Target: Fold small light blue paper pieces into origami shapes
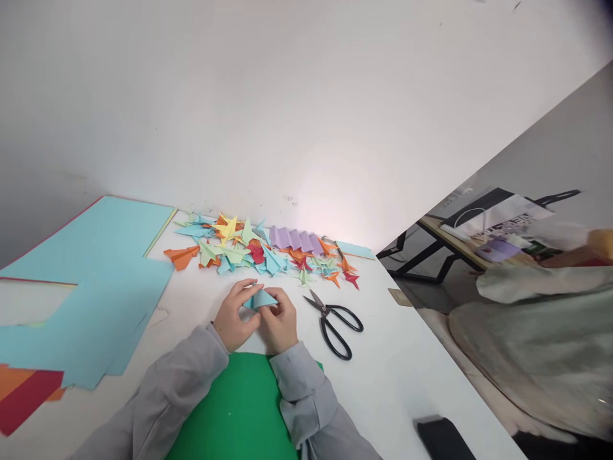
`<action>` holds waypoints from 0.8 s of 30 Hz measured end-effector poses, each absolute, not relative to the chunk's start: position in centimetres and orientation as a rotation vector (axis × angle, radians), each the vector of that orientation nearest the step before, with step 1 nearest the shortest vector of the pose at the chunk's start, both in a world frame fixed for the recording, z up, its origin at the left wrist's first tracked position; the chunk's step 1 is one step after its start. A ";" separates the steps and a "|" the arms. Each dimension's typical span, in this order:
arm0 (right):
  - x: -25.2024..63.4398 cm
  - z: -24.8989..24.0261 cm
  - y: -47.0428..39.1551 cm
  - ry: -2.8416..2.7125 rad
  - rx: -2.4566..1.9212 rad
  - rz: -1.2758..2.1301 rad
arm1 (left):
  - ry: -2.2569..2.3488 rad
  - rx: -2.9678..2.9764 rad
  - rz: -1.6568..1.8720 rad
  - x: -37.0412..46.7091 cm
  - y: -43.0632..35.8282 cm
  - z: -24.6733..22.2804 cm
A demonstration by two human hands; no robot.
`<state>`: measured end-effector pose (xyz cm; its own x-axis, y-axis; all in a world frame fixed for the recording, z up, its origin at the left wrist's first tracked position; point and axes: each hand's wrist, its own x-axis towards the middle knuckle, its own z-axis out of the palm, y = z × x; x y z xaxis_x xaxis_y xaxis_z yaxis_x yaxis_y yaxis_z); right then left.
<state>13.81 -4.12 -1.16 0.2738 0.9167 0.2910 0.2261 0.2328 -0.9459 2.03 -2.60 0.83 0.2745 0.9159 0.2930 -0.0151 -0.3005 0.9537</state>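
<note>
Between both hands is a small piece of light blue folded paper [263, 298], held just above the white table. My left hand [237, 316] is closed on its left side, fingers and thumb pinching it. My right hand [281, 322] grips the right side, the thumb hidden in part by the paper. Beyond my hands lies a heap of small folded paper planes [230, 254] in orange, green, yellow, red and blue. Open-bladed scissors [330, 316] with black handles rest to the right of my right hand.
Blue paper sheets [110, 313] spread over the left, with red and orange sheets [36, 393] nearer me. A purple pleated strip [294, 240] lies by the wall. A black object [445, 437] sits at the front right. Rightward are a person's sleeve [546, 284] and another table [472, 249].
</note>
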 end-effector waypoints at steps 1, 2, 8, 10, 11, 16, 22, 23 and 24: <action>13.9 -1.0 -4.2 -1.233 -1.266 0.661 | 0.840 1.521 1.186 2.0 -2.6 0.8; 13.9 -0.9 -4.3 -1.243 -1.263 0.629 | 0.825 1.470 1.177 2.0 -2.5 0.8; 14.1 -0.7 -4.5 -1.280 -1.286 0.502 | 0.869 1.258 1.122 2.2 -2.1 1.0; 14.0 -0.8 -4.4 -1.291 -1.314 0.527 | 0.881 1.227 1.109 2.3 -1.9 1.1; 14.0 -0.9 -4.4 -1.300 -1.328 0.541 | 0.884 1.210 1.105 2.2 -1.9 1.2; 14.1 -1.2 -4.4 -1.273 -1.428 0.465 | 0.837 1.044 1.074 2.2 -1.4 0.9; 14.1 -1.1 -4.4 -1.312 -1.403 0.468 | 0.763 0.940 1.053 2.2 -1.2 0.5; 14.1 -1.1 -4.5 -1.329 -1.413 0.421 | 0.753 0.907 1.036 2.2 -1.2 0.6; 14.1 -1.0 -4.5 -1.351 -1.419 0.357 | 0.744 0.869 1.017 2.2 -1.2 0.8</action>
